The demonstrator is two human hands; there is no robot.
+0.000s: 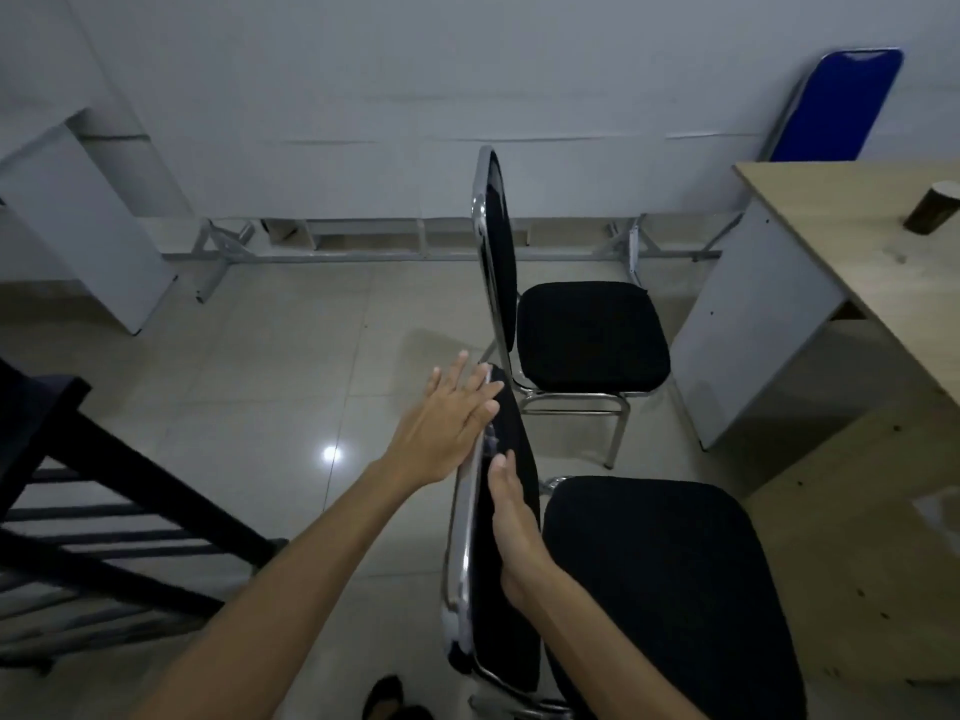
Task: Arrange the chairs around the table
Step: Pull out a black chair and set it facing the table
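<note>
Two black padded chairs with chrome frames face the wooden table (852, 236) on the right. The near chair (670, 589) is right below me, its seat by the table's edge. The far chair (592, 337) stands behind it beside the table's grey side panel. My left hand (441, 428) lies flat, fingers spread, against the outer side of the near chair's backrest top. My right hand (511, 527) rests flat on the inner padded side of the same backrest. Neither hand is closed around the frame.
A blue chair (836, 103) stands behind the table at the far right. A dark cup-like object (932, 207) sits on the tabletop. A dark wooden frame (104, 491) juts in from the left. White panels and a metal frame line the back wall; tiled floor lies between.
</note>
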